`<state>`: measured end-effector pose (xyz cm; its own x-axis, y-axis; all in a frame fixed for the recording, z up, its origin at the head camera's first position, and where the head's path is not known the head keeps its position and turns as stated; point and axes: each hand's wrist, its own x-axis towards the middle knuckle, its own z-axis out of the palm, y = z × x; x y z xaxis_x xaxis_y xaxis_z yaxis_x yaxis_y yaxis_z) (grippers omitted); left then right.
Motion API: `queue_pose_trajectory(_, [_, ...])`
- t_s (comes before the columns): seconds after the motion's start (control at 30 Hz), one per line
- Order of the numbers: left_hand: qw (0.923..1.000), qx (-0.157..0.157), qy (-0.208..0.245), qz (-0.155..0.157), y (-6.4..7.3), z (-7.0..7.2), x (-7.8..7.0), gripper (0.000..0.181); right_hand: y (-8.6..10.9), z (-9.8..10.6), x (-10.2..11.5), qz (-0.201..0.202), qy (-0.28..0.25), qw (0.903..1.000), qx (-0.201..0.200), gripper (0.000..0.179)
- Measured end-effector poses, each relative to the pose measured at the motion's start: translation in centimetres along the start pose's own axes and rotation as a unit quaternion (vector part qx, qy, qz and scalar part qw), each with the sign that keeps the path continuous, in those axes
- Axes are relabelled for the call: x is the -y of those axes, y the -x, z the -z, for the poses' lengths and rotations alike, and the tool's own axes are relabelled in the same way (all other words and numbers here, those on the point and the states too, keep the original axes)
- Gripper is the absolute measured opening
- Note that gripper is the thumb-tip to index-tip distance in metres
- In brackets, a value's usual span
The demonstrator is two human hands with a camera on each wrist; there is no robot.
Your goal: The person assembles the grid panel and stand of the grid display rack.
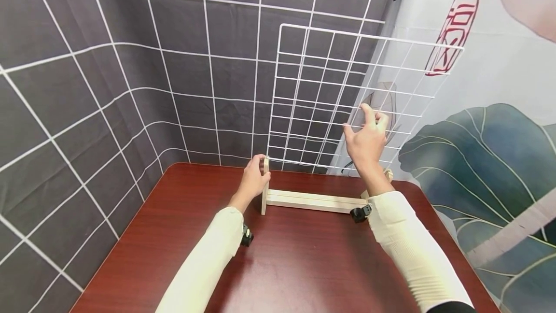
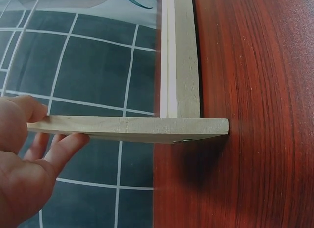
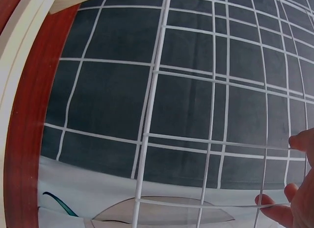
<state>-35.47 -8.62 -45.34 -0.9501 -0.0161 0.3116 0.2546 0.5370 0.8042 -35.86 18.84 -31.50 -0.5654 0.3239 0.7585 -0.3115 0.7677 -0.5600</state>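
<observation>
A pale wooden stand lies on the table, with a flat end board (image 1: 265,192) at its left and a long crossbar (image 1: 312,201) running right. My left hand (image 1: 253,177) pinches the upper end of that board between thumb and fingers, as the left wrist view also shows. My right hand (image 1: 368,143) holds a white wire grid panel (image 1: 369,35) by its inner wires, fingers hooked at the mesh. The panel is raised above the crossbar and tilted, its lower left corner close to the end board's top. My right forearm hides most of the stand's right end.
The red-brown table (image 1: 278,264) has its back edge against a dark grey curtain (image 1: 182,37) with white lines, easily confused with the grid. A patterned white cloth (image 1: 499,71) hangs at the right. Black wrist cameras (image 1: 360,213) sit on both wrists.
</observation>
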Motion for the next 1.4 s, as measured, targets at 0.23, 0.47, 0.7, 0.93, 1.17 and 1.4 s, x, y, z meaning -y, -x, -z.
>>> queue_pose_trajectory(0.23, [1.0000, 0.002, 0.003, 0.001, 0.1, 0.1, -0.2, 0.053, -0.1, 0.0, 0.2, 0.003, 0.002, 1.0000, -0.003, 0.056])
queue_pose_trajectory(0.47, [1.0000, 0.003, 0.005, 0.000, 0.2, 0.0, -0.1, 0.052, -0.1, 0.0, 0.4, 0.007, 0.008, 0.9999, 0.001, 0.056])
queue_pose_trajectory(0.7, [1.0000, -0.006, 0.003, -0.006, 0.0, 0.1, -0.2, 0.053, -0.1, -0.1, 0.7, 0.023, 0.022, 0.9995, 0.006, 0.056])
queue_pose_trajectory(0.93, [0.9999, -0.006, -0.001, -0.008, 0.2, 0.1, -0.2, 0.052, 0.4, -0.2, 0.6, 0.009, 0.022, 0.9996, 0.014, 0.056])
queue_pose_trajectory(1.17, [0.9999, -0.009, 0.000, -0.010, 0.2, 0.2, -0.3, 0.052, 0.6, -0.3, -0.1, -0.004, 0.018, 0.9997, 0.017, 0.056])
queue_pose_trajectory(1.4, [1.0000, -0.007, 0.000, -0.007, 0.3, 0.2, -0.3, 0.052, 1.4, -0.7, -0.9, -0.016, 0.016, 0.9993, 0.030, 0.057])
